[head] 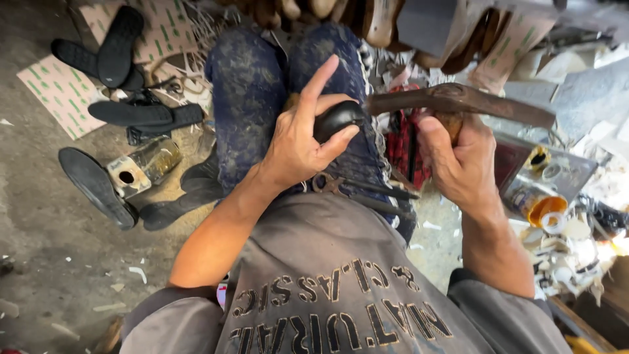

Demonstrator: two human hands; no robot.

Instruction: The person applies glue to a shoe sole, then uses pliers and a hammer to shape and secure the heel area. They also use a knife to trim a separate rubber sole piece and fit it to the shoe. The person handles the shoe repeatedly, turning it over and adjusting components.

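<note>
Two hands — left (298,141) grips black shoe (337,118), right (458,160) grips hammer (458,101).

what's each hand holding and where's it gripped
The left hand cups a glossy black shoe at its rounded end, index finger raised. The right hand grips a rusty hammer by its wooden handle, just under the head.

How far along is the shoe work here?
Done: loose black soles lie cut on the floor. In hand: the left hand steadies a black shoe on the lap while the right hand grips a hammer. Left: no sole shows on this shoe.
</note>
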